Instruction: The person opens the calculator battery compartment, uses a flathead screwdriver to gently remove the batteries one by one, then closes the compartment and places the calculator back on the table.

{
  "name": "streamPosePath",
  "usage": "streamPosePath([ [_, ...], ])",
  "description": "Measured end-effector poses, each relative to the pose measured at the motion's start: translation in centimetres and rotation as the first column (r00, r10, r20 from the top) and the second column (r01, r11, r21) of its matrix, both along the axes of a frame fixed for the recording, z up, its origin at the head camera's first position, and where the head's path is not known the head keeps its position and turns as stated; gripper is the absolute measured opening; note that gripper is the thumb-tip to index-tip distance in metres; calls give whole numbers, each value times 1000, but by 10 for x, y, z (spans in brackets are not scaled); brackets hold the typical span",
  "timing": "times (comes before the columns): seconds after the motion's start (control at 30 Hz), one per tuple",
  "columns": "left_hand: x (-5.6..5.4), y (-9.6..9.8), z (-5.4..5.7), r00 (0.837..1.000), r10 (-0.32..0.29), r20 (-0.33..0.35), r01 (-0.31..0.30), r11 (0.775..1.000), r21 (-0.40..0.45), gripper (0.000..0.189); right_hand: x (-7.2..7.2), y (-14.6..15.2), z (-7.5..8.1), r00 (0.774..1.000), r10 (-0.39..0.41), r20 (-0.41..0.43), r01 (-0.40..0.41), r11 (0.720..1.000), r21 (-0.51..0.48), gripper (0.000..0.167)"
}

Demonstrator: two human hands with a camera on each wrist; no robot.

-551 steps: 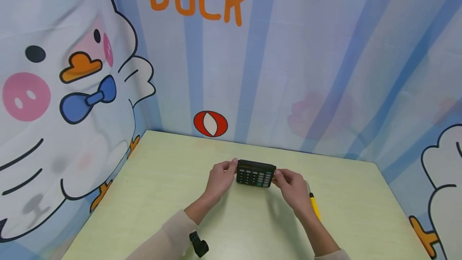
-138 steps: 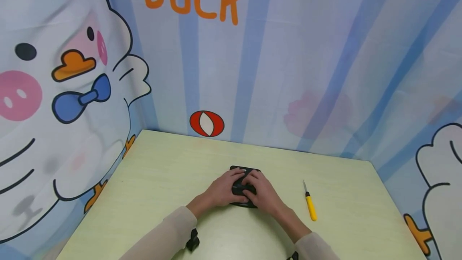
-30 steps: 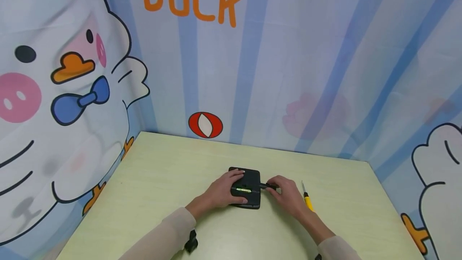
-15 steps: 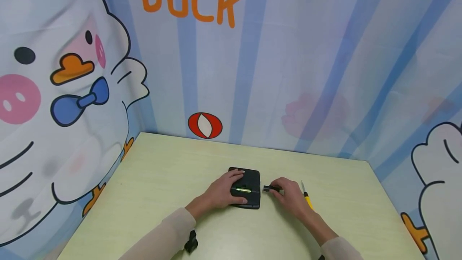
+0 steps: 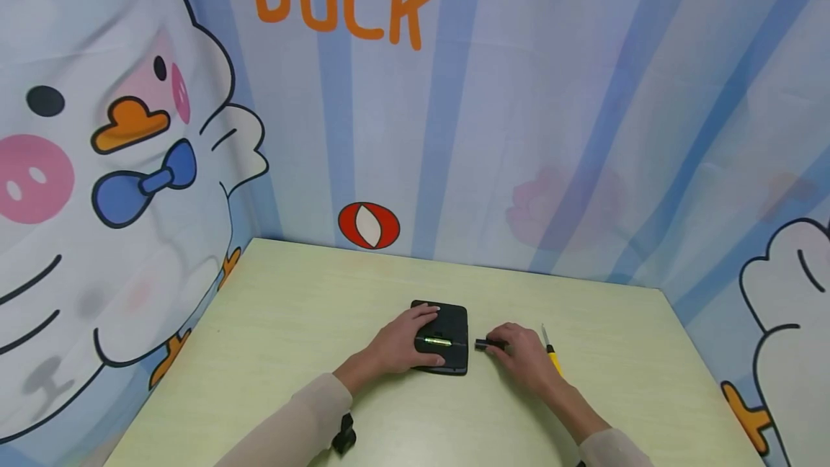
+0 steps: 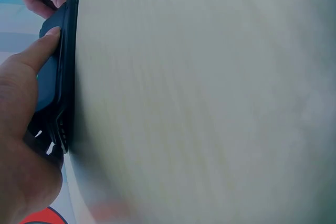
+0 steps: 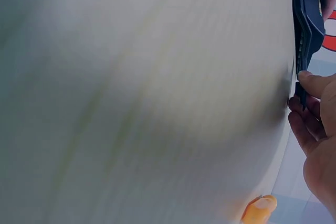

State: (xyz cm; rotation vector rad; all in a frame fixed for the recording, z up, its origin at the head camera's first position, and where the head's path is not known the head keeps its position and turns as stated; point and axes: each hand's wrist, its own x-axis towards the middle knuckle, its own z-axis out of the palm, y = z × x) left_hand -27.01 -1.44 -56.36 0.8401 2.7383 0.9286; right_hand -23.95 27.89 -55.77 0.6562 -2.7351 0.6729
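Since a second ago, the small black cover (image 5: 481, 344) in your right hand (image 5: 521, 355) has come off the edge of the calculator (image 5: 456, 323) and now sits just beside it, apart. Calculator and left hand (image 5: 398, 341) look unmoved.

Right grip: thumb and fingertips nearly together, pinching the cover, its free end sticking out toward the calculator. Left: fingers spread, pressing down on the calculator's back, not wrapped round it. Calculator lies keys-down under your left palm, to the left of the right pinch; battery (image 5: 437, 341) shows in its slot between left thumb and fingers. Yellow-handled tool (image 5: 554, 359) lies beyond the right pinch, on the far side from the calculator, partly behind that hand.

Handling, judged by looks: cover probably thin plastic, light, stiff, maybe slick, any clip easily snapped; pinch it by the outer end, don't bend. Calculator likely light and rigid, apt to slide; hold it by the side edges, fingers off the slot. Battery smooth, may roll; take it by the ends.
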Motion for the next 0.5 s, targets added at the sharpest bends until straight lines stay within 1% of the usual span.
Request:
streamPosePath([
  [0.13, 0, 1, -1, 1000, -1, -2, 1, 1000, -2, 93, 0, 2, -2, 1000, 19, -20, -19, 1000, 14, 17],
  [0.27, 1, 1, -1, 1000, 2, 1, -2, 1000, -4, 93, 0, 3, -5, 999, 22, -25, -21, 999, 29, 18],
  [0.5, 0, 0, -1, 1000, -2, 1, 2, 1000, 1, 93, 1, 3, -7, 999, 22, -29, -21, 1000, 24, 19],
])
